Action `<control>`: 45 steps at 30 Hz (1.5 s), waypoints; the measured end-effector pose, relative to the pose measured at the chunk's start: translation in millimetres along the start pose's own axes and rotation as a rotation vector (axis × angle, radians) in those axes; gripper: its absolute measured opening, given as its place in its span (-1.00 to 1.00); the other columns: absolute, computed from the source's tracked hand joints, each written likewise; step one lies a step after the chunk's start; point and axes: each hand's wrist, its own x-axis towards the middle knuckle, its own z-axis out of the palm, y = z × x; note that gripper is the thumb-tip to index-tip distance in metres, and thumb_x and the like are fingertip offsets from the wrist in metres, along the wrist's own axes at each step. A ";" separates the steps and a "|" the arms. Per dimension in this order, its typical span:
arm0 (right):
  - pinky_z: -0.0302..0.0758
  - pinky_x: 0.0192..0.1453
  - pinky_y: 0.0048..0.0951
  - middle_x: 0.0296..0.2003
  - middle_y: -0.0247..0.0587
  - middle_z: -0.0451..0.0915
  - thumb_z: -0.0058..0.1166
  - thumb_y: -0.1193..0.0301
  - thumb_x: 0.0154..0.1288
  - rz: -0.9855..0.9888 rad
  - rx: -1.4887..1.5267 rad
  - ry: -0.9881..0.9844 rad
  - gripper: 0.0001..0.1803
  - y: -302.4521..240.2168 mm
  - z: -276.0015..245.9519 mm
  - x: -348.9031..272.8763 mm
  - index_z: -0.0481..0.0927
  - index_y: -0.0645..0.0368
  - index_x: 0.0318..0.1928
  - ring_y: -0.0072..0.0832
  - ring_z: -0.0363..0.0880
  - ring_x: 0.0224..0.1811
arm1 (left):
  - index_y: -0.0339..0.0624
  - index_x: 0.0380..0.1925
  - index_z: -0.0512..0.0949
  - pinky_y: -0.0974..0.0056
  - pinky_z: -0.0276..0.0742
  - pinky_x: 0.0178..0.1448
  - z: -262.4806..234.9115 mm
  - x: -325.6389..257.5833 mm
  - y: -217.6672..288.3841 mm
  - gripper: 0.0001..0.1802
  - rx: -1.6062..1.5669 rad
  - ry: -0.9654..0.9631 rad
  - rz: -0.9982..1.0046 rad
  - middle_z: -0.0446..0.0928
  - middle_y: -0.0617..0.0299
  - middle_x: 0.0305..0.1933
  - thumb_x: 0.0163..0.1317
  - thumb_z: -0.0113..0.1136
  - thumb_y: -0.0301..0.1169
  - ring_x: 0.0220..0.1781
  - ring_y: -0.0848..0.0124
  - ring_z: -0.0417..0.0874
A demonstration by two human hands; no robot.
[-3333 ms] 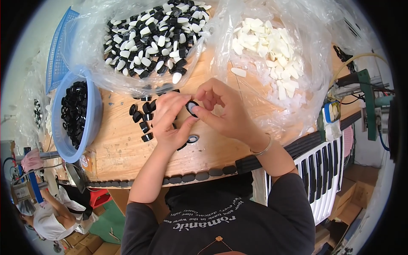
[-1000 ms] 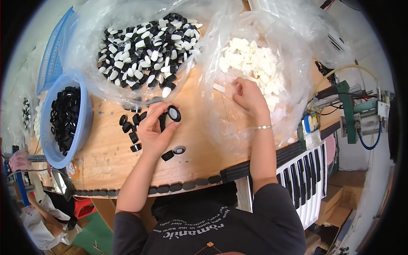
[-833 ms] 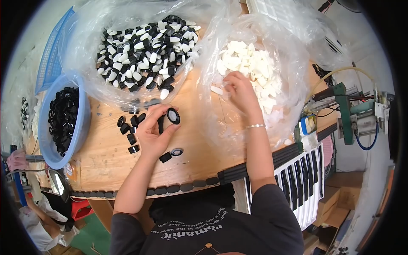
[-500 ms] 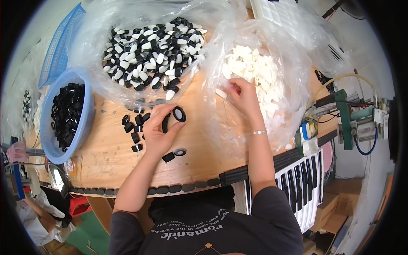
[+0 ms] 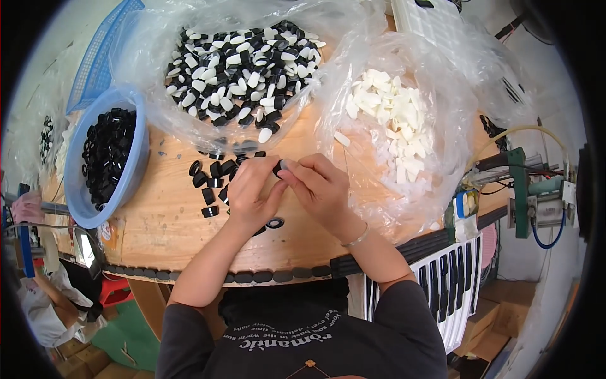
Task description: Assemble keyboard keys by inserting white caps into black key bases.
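Observation:
My left hand [image 5: 254, 187] is closed around a small black round cap [image 5: 277, 168], pinched at its fingertips. My right hand [image 5: 320, 191] meets it there, thumb and fingers closed together against the cap's right side. Whatever those right fingers hold is mostly hidden; only a small pale patch shows between them and the cap. Left of my left hand lie several loose black caps [image 5: 209, 195], and a single black ring with a pale centre [image 5: 274, 223] lies below my wrists. A heap of white oval pieces [image 5: 392, 108] sits in a clear plastic bag to the right.
A heap of mixed black and white parts [image 5: 243, 76] fills another clear bag at the back. On the left stands a blue basin [image 5: 141, 155] of black caps, with a blue basket [image 5: 95, 57] behind. A green-framed machine [image 5: 519, 189] and a keyboard [image 5: 451, 287] are at right.
My right hand has left the white heap and come to the cap in my left hand. The lone white piece stays on the bag's edge. The whole view has shifted slightly.

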 end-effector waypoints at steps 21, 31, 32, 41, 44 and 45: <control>0.57 -0.15 -0.54 -0.19 -0.22 0.59 0.14 0.44 0.31 0.907 1.039 -0.404 -0.69 17.8 -13.8 4.5 0.54 0.33 0.01 -0.57 0.58 -0.18 | -0.35 -0.17 0.59 0.21 0.53 -0.16 -2.9 2.5 -7.8 -0.51 -0.128 -0.007 0.116 0.63 0.09 -0.27 -0.22 0.47 -0.55 -0.22 0.16 0.61; 0.61 -0.05 -0.47 -0.10 -0.18 0.59 0.11 0.52 0.30 1.022 1.325 -0.373 -0.72 33.2 -4.5 -9.3 0.51 0.33 0.00 -0.52 0.60 -0.14 | -0.32 -0.13 0.59 0.22 0.55 -0.23 0.2 -1.9 -7.1 -0.45 -0.107 -0.023 0.112 0.62 0.06 -0.29 -0.27 0.48 -0.56 -0.25 0.15 0.61; 0.60 -0.06 -0.48 -0.09 -0.19 0.58 0.10 0.53 0.30 1.049 1.333 -0.339 -0.69 33.0 -3.6 -8.3 0.50 0.33 0.04 -0.53 0.60 -0.14 | -0.31 -0.12 0.59 0.23 0.55 -0.22 -0.9 -0.6 -8.3 -0.44 -0.092 -0.048 0.091 0.62 0.06 -0.28 -0.27 0.49 -0.56 -0.25 0.16 0.61; 0.48 -0.33 -0.62 -0.31 -0.29 0.62 0.12 0.55 0.29 0.760 0.808 -0.245 -0.69 20.7 -6.7 7.0 0.55 0.35 0.04 -0.66 0.53 -0.38 | -0.30 -0.10 0.56 0.29 0.52 -0.20 -0.5 4.6 -7.7 -0.51 -0.143 -0.097 -0.187 0.59 0.12 -0.26 -0.14 0.42 -0.57 -0.28 0.33 0.58; 0.44 -0.39 -0.65 -0.39 -0.32 0.60 0.11 0.56 0.28 0.777 0.878 -0.232 -0.71 23.7 -10.2 8.9 0.57 0.34 0.01 -0.67 0.50 -0.46 | -0.33 -0.19 0.59 0.41 0.43 -0.30 -7.3 -3.2 -22.1 -0.75 -0.351 -0.099 -0.510 0.59 0.23 -0.40 0.12 0.29 -0.49 -0.40 0.59 0.50; 0.44 -0.39 -0.65 -0.39 -0.32 0.60 0.11 0.56 0.28 0.776 0.879 -0.234 -0.71 22.9 -9.1 9.5 0.57 0.34 0.01 -0.67 0.50 -0.46 | -0.33 -0.26 0.60 0.44 0.37 -0.36 -11.5 -3.6 -25.4 -0.82 -0.403 -0.201 -0.618 0.57 0.28 -0.47 0.16 0.26 -0.47 -0.46 0.62 0.45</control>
